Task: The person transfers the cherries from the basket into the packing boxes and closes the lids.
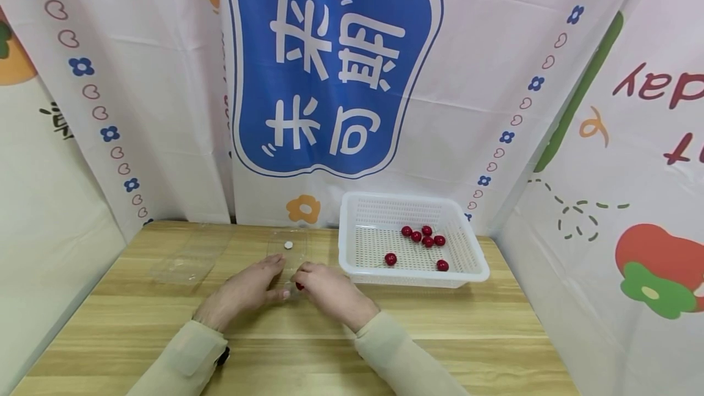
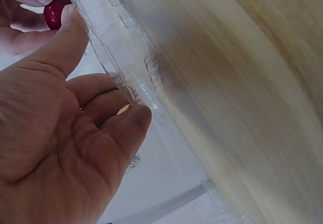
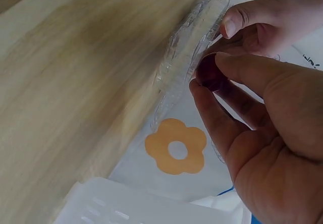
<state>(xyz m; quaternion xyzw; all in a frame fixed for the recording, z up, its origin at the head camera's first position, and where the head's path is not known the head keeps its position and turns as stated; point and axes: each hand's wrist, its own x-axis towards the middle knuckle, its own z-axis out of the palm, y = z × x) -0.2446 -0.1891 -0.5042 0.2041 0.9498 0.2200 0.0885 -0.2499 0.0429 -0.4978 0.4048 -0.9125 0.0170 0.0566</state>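
Two hands work at a clear plastic container (image 1: pixel 299 253) near the back edge of the wooden table (image 1: pixel 286 353). The left hand (image 1: pixel 250 285), thumb and fingers spread apart, touches the container's left side and near end. The right hand (image 1: pixel 330 293) pinches one red cherry (image 2: pixel 55 13) between thumb and fingertips at the container's near end. Towards the table's back right corner, a white basket (image 1: pixel 407 275) holds seven more cherries (image 1: pixel 428 241).

Head cam's up high, looking forward and down at the table (image 1: pixel 440 335); wrist cams sit way closer, tilted, both catching the cherry (image 2: pixel 53 16) and clear box (image 2: pixel 118 35).
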